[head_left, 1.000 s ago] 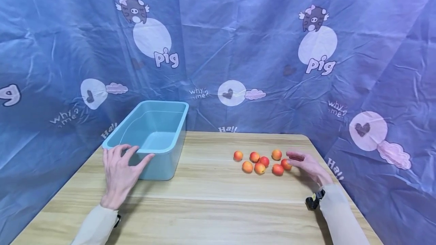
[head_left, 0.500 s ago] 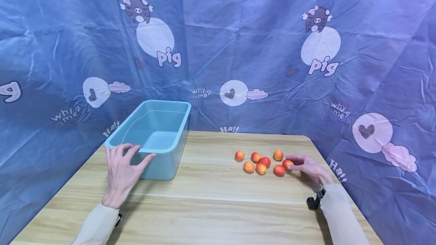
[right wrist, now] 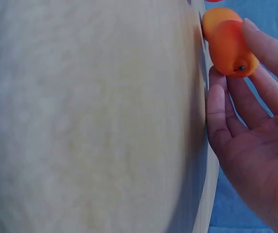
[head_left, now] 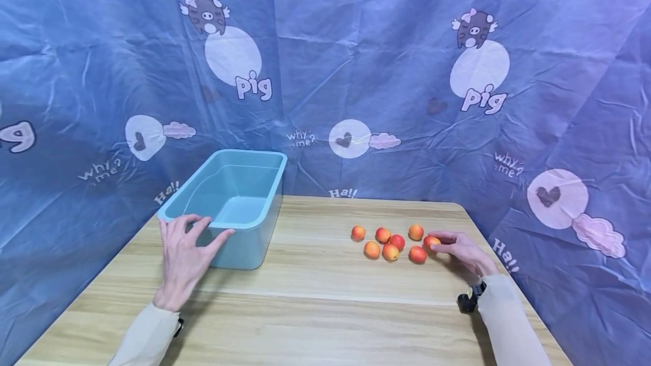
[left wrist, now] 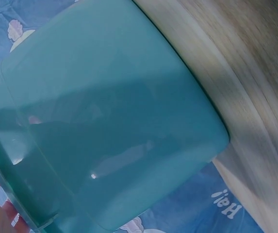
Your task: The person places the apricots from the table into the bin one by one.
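Observation:
My left hand point(head_left: 184, 253) grips the near rim of a light blue plastic bin point(head_left: 249, 244), fingers over the edge and thumb along the outer front wall. The bin's bare inner floor shows in the head view. At the right, my right hand point(head_left: 465, 250) pinches a small orange-red apricot point(head_left: 432, 242) between thumb and fingers. In the right wrist view this apricot point(right wrist: 230, 48) shows a dark stem spot, and its thumb presses the upper side. Several more apricots point(head_left: 390, 251) lie loose on the table to the left of that hand.
A pale wood-grain table point(head_left: 315, 321) carries everything. Blue printed cloth point(head_left: 325, 72) hangs close behind the table and along both sides. The bin stands at the back left, near the cloth. Bare tabletop lies between the bin and the fruit.
My right thumb and fingers have closed on the rightmost apricot, which has risen slightly. The left hand keeps its place on the bin; the head view has shifted a little.

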Demonstrator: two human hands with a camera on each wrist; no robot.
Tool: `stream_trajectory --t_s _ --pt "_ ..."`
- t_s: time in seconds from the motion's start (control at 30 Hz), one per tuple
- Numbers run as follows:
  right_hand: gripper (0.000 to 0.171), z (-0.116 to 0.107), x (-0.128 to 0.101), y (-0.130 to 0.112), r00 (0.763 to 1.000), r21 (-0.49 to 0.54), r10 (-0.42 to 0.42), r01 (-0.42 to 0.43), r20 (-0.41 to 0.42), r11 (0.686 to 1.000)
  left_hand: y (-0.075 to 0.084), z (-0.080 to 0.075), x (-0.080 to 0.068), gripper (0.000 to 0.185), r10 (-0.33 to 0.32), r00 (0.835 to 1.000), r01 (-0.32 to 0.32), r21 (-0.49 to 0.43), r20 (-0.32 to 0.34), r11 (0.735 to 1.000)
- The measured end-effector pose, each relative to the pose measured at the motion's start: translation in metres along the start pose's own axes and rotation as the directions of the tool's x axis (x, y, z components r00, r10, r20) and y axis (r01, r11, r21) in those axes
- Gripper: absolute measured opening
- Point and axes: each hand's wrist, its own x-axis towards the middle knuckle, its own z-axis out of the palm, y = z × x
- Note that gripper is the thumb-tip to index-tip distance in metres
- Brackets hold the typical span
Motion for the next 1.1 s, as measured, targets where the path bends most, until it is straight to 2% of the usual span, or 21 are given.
stream_trajectory --t_s 0.17,0.33,0.4,0.6,0.67,0.83,1.1 --pt "0.059 -0.001 -0.003 -0.004 0.999 0.098 0.012 -0.007 -0.05 0.995 0.001 0.001 0.002 0.07 0.011 1.0 -0.011 0.002 -0.009 1.0" --pt "0.061 0.001 -0.002 -0.013 0.991 0.071 0.033 -0.025 -0.126 0.997 0.002 0.002 0.003 0.073 0.02 0.999 -0.02 -0.004 -0.036 1.0" --pt "0.061 0.003 0.0 -0.018 0.991 0.081 0.028 -0.018 -0.132 0.997 0.002 0.002 0.004 0.072 0.023 0.999 -0.023 -0.012 -0.045 1.0" --pt "0.054 0.014 0.008 -0.032 0.986 0.19 -0.108 0.131 -0.126 0.973 -0.001 0.002 0.004 0.069 0.025 0.998 -0.026 -0.016 -0.055 1.0" --pt "0.053 0.019 0.012 -0.038 0.985 0.188 -0.127 0.148 -0.12 0.971 -0.001 0.002 0.005 0.072 0.022 0.999 -0.022 -0.004 -0.044 1.0" --pt "0.055 0.035 0.022 -0.057 0.986 0.115 -0.113 0.127 -0.124 0.985 -0.002 0.003 0.004 0.076 0.008 1.0 -0.008 0.01 0.001 1.0" --pt "0.043 0.068 0.042 -0.084 0.982 0.091 -0.162 0.171 -0.093 0.981 -0.004 0.003 0.002 0.056 -0.005 1.0 0.005 0.001 0.028 1.0"
